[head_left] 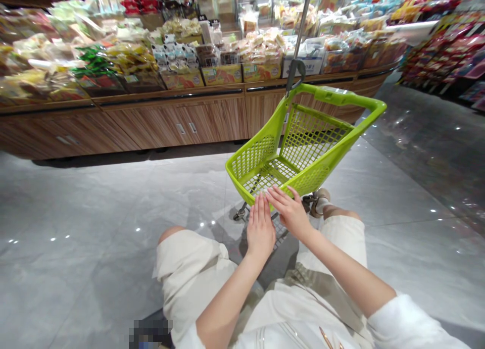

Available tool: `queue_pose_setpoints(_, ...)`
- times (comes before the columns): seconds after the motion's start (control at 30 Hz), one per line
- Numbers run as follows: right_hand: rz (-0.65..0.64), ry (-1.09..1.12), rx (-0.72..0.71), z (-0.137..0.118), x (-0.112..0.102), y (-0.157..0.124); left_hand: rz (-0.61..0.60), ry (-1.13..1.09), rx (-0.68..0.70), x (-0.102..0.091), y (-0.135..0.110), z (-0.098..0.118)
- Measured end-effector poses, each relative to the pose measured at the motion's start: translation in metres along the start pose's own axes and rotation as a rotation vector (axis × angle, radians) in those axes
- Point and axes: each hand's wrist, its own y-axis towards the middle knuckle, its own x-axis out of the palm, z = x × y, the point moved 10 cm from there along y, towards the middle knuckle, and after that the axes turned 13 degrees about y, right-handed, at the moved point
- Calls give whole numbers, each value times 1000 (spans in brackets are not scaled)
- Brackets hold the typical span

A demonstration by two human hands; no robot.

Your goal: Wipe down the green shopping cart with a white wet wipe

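Observation:
A lime-green plastic shopping basket (341,99) on small wheels stands on the floor in front of me, tilted, with nothing inside it. Its grey pull handle (296,71) rises from the far rim. My left hand (260,227) is held flat with fingers stretched out, just at the basket's near rim. My right hand (290,211) lies beside it, fingers straight and angled over the left fingertips. Neither hand holds anything. My knees in light shorts show below the hands.
A long wooden display counter (182,119) with cabinet doors runs across the back, piled with packaged snacks (178,61). More shelves of packets (447,51) line the right side. Grey glossy tile floor (76,222) surrounds me.

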Motion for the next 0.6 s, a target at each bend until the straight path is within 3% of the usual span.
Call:
queue_pose_setpoints(0.1, -37, -10, -40, 7, -5, 1, -3, -3, 1, 0, 0, -1)
queue_pose_setpoints(0.27, 148, -93, 166, 93, -56, 1, 14, -29, 3, -3, 0, -1)
queue_pose_setpoints(0.33, 232, -109, 246, 110, -68, -2, 14, -34, 0, -3, 0, 0)
queue_pose_setpoints(0.43, 229, -83, 255, 90, -54, -2, 7, -41, -6, -2, 0, 1)
queue_pose_setpoints(0.6, 24, 42, 48, 11, -4, 0, -7, -17, -16, -1, 0, 0)
